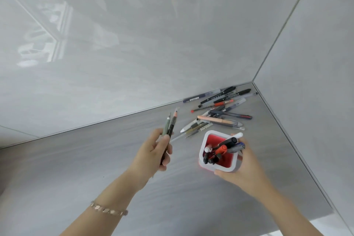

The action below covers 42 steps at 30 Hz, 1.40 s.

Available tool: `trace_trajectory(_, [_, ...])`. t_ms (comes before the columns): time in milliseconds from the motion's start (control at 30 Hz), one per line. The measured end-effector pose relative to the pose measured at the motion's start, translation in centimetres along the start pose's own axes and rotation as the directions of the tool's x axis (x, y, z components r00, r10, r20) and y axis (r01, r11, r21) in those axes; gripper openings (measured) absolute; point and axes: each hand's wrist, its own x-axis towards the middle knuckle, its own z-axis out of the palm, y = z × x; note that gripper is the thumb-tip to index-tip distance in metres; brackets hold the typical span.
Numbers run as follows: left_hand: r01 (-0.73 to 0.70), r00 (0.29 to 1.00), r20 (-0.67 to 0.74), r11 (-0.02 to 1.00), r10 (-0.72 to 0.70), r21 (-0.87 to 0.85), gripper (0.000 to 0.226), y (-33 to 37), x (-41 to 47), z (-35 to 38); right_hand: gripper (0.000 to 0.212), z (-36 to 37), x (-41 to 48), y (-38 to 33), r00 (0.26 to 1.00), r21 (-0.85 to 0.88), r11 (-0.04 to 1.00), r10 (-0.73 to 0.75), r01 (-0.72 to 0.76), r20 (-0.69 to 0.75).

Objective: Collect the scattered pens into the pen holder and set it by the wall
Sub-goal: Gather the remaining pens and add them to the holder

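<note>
A square pen holder [206, 137], white outside and red inside, stands on the grey table with several pens and markers upright in it. My right hand [241, 170] wraps around its near right side. My left hand [155, 151], left of the holder, grips a small bundle of pens [170, 124] that point up and away. Beyond the holder, a pile of scattered pens [220, 115] lies on the table and reaches into the corner of the two walls.
The grey table [95, 168] meets a glossy grey wall [134, 44] at the back and another wall [316, 63] on the right. The table's near edge shows at the bottom right. A bracelet [108, 209] sits on my left wrist.
</note>
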Motion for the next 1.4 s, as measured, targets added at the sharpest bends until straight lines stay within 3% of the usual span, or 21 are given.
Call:
trace_trajectory(100, [-0.007,0.999,0.054,0.996,0.002,0.086,0.018,0.5,-2.7,-0.1,0.084,0.8,-0.7,0.0,0.997,-0.026,1.000,-0.004,0.006,0.076])
trace_trajectory(233, [-0.010,0.994,0.110,0.944,-0.028,0.329,0.020,1.0,-3.5,-0.7,0.094,1.7,-1.3,0.2,0.991,-0.075,0.997,-0.009,0.019,0.132])
trace_trajectory(400, [-0.115,0.980,0.197,0.901,0.034,0.418,0.014,2.6,-4.3,-0.9,0.088,2.0,-1.8,0.2,0.992,-0.060,0.997,-0.034,0.041,0.126])
trace_trajectory(500, [-0.170,0.962,0.272,0.782,0.001,0.600,0.012,3.3,-4.5,-0.8,0.085,2.2,-1.8,0.2,0.991,-0.043,0.998,-0.037,0.042,0.129])
trace_trajectory(600, [-0.282,0.954,0.281,0.629,0.105,0.725,0.012,3.2,-3.7,0.5,0.089,2.3,-1.9,0.5,0.992,-0.042,0.998,-0.045,0.050,0.115])
trace_trajectory(633, [-0.307,0.949,0.268,0.666,0.163,0.680,0.012,3.0,-3.4,1.1,0.089,2.3,-1.9,0.5,0.992,-0.043,0.998,-0.045,0.050,0.116])
trace_trajectory(667, [-0.319,0.945,0.244,0.771,0.217,0.550,0.013,3.0,-3.2,1.7,0.088,2.3,-1.9,0.5,0.992,-0.042,0.998,-0.046,0.051,0.119])
trace_trajectory(733, [-0.333,0.935,0.167,0.936,0.313,0.111,0.021,3.0,-3.0,2.9,0.088,2.3,-1.9,0.5,0.992,-0.040,0.998,-0.048,0.053,0.117])
trace_trajectory(767, [-0.350,0.926,0.130,0.935,0.355,-0.060,0.024,3.0,-2.8,3.3,0.087,2.3,-1.9,0.5,0.992,-0.039,0.998,-0.049,0.054,0.116])
trace_trajectory(833, [-0.406,0.900,0.088,0.894,0.427,-0.188,0.023,2.7,-2.3,4.3,0.081,2.2,-1.8,0.5,0.992,-0.048,0.997,-0.052,0.058,0.117])
trace_trajectory(1033, [-0.420,0.899,0.117,0.906,0.422,-0.046,0.027,0.3,-0.9,6.6,0.083,2.1,-1.7,0.9,0.990,-0.050,0.997,-0.056,0.062,0.127])
trace_trajectory(1300, [-0.425,0.880,0.197,0.901,0.433,-0.081,0.030,-1.4,-0.9,6.2,0.086,2.1,-1.4,1.3,0.990,-0.076,0.995,-0.051,0.061,0.131])
trace_trajectory(1400, [-0.446,0.885,0.138,0.895,0.445,-0.021,0.032,-1.6,-1.4,5.2,0.089,2.1,-1.2,1.6,0.992,-0.082,0.995,-0.039,0.049,0.124])
